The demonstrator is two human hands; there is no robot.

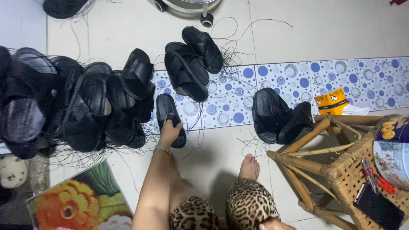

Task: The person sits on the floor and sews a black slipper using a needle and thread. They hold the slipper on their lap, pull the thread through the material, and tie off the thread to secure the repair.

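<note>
Many black leather sandals (85, 106) heaped left, loose threads trailing; left hand (170, 130) fingers clasped on flat black sole (169, 117) lying on tile floor (221, 149); right hand (272, 224) at knee, grip unclear; woven cane stool (341, 170) right

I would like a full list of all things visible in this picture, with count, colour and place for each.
sandal: one, black, on the floor under the left hand
sandal pile: many, black, left, with loose threads
sandal pair: two, black, top centre
second pair: two, black, right of centre, beside the stool
stool: one, tan wicker, lower right
tin: one, round, printed, on the stool
phone: one, black, on the stool
packet: one, yellow, behind the stool
picture: one, orange flower, lower left
tile strip: blue dots, across the floor
left hand: on the sandal
right hand: bottom edge, on the knee
</note>
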